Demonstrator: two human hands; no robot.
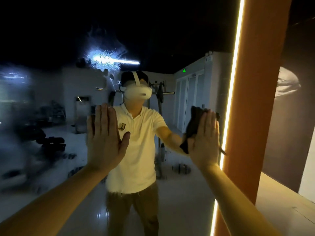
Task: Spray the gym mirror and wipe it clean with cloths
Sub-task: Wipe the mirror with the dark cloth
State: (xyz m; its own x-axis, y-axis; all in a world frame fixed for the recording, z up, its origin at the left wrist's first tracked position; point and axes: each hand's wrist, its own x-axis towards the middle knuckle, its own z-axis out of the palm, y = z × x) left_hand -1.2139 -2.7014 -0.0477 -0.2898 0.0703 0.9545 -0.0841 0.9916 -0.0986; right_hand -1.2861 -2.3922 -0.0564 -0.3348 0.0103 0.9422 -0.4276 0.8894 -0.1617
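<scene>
- Two flat palms on the mirror (pixel 42 108), which is right in front of me.
- My right hand (pixel 204 138) presses the dark cloth (pixel 192 126) to the glass beside the lit strip (pixel 233 82), fingers straight.
- My left hand (pixel 104 138) is flat too; maybe there's a cloth under it, too dark to tell.
- I'd keep the pressure even and overlap my strokes.
- The glass looks hazy and streaky on the left, clearer in the middle.

the person wears a white headset (pixel 139 92), pale short-sleeved polo (pixel 139 150) with chest emblem (pixel 121 127), and dark trousers (pixel 136 210).
</scene>
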